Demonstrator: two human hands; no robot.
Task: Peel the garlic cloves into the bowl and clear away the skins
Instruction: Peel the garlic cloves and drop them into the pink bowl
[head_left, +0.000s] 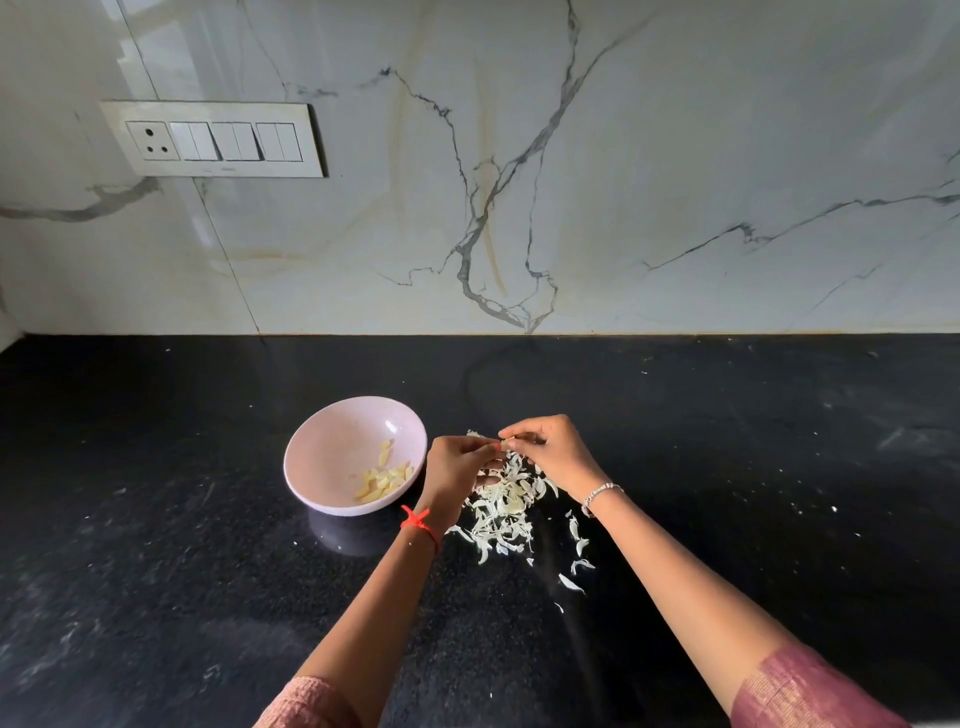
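Black counter (156, 571): left hand (457, 467) and right hand (550, 452) pinch a garlic clove (505, 445) above skins (504, 514), beside bowl (327, 447).

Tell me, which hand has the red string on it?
The left hand, the one nearest the pink bowl. A red thread circles its wrist, while the right hand has a silvery bracelet.

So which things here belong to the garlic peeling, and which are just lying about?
In the job: bowl; peeled cloves inside it; held clove, pinched between left hand and right hand; skin pile on the counter, with stray skins beside it.

Just there: switch panel on the wall; red thread and bracelet on the wrists.
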